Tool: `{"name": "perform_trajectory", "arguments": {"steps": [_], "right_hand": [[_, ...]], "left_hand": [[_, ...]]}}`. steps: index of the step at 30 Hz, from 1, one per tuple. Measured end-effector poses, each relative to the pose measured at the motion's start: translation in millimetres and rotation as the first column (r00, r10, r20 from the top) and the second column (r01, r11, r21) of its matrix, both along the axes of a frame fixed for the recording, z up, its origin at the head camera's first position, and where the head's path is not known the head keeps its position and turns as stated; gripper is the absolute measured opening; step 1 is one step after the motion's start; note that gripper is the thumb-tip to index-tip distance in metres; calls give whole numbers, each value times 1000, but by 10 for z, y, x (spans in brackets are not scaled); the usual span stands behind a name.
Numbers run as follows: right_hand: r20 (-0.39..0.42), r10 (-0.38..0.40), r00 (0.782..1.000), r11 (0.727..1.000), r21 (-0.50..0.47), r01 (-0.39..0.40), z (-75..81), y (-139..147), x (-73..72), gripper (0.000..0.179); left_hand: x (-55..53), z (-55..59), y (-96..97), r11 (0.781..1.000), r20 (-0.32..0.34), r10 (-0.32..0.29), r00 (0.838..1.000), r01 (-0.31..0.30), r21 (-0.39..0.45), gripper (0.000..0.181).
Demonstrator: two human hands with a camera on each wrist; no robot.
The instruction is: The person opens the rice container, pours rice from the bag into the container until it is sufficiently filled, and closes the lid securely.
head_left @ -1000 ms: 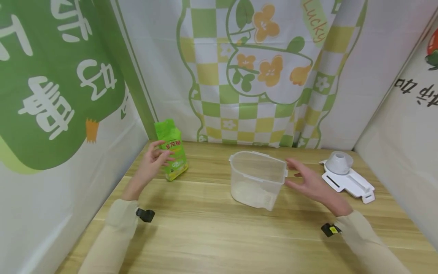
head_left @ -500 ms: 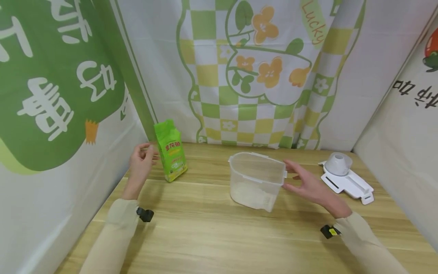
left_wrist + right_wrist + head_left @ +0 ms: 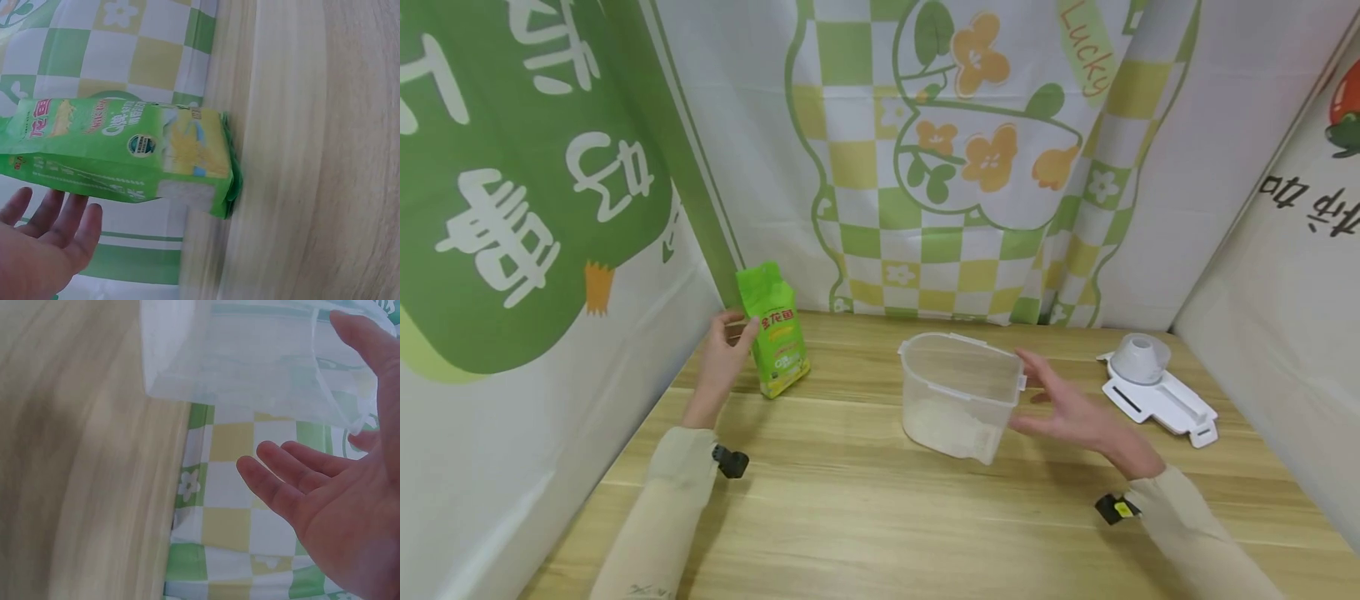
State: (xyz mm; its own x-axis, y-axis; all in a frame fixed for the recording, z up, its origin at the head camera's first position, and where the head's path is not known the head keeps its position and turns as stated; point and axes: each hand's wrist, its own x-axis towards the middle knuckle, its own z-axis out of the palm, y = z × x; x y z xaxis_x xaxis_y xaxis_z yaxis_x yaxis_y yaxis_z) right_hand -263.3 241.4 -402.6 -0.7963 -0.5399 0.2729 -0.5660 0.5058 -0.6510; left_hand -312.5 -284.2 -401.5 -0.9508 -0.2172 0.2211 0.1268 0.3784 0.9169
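Note:
A green printed food bag (image 3: 781,342) with red lettering stands upright at the back left of the table. My left hand (image 3: 722,360) is at the bag's left side, thumb tip overlapping its edge in the head view. Seen from the left wrist, the fingers (image 3: 69,219) of that hand are spread and loosely bent right beside the bag's side face. A clear plastic container (image 3: 958,408), without a lid on it, stands right of the middle. Beside its right wall is my right hand (image 3: 1071,412), thumb and fingers apart, the tips close to the rim and wall.
A white flat lid-like part (image 3: 1165,404) with a clear round cap (image 3: 1141,358) on it lies at the back right. A checked curtain (image 3: 940,250) hangs behind the wooden table (image 3: 880,517), and printed cloth walls stand on both sides.
My left hand has gone from in front of the bag to its left, then back right to its side. My right hand has shifted slightly left, closer around the container's right end.

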Motion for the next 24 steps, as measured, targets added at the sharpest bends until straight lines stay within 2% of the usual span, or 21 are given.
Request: {"name": "perform_trajectory", "arguments": {"steps": [5,11,13,18,21,24], "right_hand": [[10,5,1000,1000,-13,-5,-63,-57,1,113],[86,35,996,993,-111,-26,-162,-97,6,120],[105,53,993,989,-143,-37,-199,-106,3,120],[181,116,977,970,-234,-72,-253,-143,4,113],[248,141,959,954,-293,-65,-237,-175,25,107],[282,122,952,949,-314,-28,-220,-199,72,105]], "left_hand": [[-3,-28,23,996,120,-80,990,85,-31,93],[-16,-112,25,989,204,-111,973,129,-75,100],[-26,-144,26,987,228,-128,965,145,-62,101],[-69,-233,25,982,265,-183,947,191,-2,94],[-105,-294,25,973,265,-231,936,230,33,83],[-144,-362,48,964,261,-267,928,260,60,74]]}}
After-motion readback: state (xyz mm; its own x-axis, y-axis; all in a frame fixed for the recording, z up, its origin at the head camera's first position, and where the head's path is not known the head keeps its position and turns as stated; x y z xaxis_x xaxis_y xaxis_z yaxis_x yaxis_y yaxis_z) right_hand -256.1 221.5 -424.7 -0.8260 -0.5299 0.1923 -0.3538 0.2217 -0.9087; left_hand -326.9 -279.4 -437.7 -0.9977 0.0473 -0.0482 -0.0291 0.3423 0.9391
